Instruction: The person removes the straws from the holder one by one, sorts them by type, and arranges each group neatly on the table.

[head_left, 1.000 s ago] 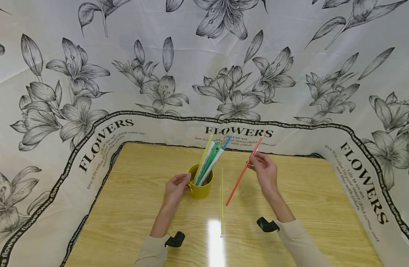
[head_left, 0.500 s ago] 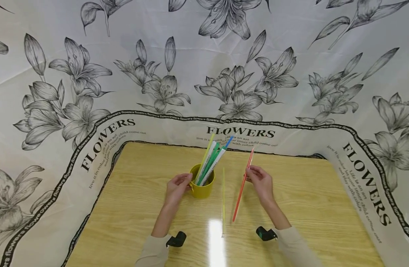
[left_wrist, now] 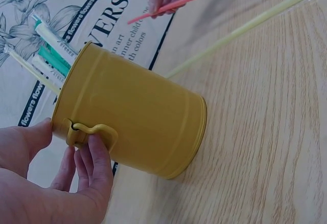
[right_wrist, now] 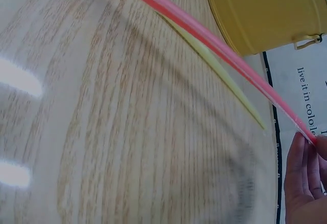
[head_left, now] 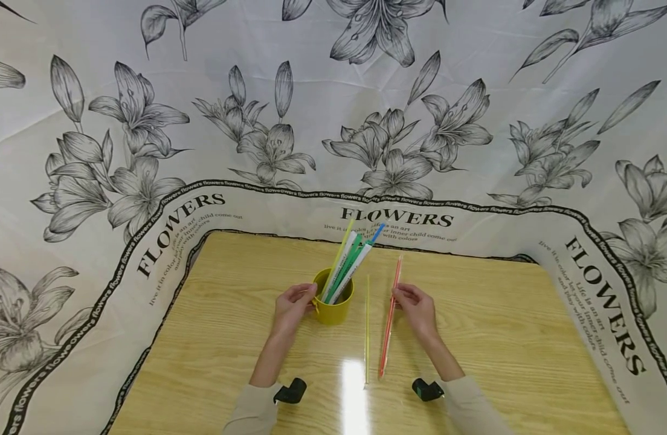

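A small yellow metal bucket (head_left: 331,313) stands on the table, holding several wrapped straws (head_left: 345,266) in white, green, yellow and blue. My left hand (head_left: 291,309) pinches the bucket at its side; in the left wrist view the thumb lies at the rim and a finger touches the wire handle lug (left_wrist: 104,130). To the right, my right hand (head_left: 418,308) pinches a red straw (head_left: 388,341) in a clear wrapper near its upper part. Between bucket and red straw, a yellow straw (head_left: 367,332) lies lengthwise on the wood, and the two straws are nearly parallel.
The light wooden table (head_left: 502,338) is bounded at the back and sides by a white flower-printed cloth (head_left: 290,157). A bright light reflection (head_left: 354,393) shows near the front. Black wrist cameras (head_left: 291,391) sit at both cuffs.
My right hand has come lower and left with the red straw, which has swung from slanted to almost in line with the yellow one. The left hand keeps its hold on the bucket.
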`<move>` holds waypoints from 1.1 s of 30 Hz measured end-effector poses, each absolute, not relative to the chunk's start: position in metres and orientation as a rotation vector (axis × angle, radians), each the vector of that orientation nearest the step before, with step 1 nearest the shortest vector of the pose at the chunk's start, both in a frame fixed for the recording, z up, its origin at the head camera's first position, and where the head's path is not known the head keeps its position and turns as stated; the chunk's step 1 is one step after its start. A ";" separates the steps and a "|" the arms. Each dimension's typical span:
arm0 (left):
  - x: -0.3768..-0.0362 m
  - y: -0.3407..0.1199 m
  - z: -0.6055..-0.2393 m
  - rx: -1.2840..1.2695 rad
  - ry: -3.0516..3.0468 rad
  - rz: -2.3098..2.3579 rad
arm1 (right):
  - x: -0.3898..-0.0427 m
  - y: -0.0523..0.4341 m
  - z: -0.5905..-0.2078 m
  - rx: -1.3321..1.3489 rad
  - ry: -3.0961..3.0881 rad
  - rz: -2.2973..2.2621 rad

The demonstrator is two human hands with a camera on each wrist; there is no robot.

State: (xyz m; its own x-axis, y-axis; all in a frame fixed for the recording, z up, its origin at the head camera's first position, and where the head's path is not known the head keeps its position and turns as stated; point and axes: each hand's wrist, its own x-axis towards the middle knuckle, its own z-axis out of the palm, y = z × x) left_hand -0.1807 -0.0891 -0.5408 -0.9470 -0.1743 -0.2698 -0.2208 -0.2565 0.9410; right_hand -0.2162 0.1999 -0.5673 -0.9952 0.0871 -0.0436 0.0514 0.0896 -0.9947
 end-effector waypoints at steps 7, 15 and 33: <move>-0.182 -0.089 -0.542 -0.510 1.896 2.406 | -0.218 0.192 -0.578 -0.171 -2.339 2.083; -0.180 -0.089 -0.541 -0.514 1.891 2.410 | -0.218 0.182 -0.589 -0.151 -2.410 1.991; -0.181 -0.088 -0.541 -0.517 1.901 2.415 | -0.219 0.162 -0.595 -0.086 -2.535 1.783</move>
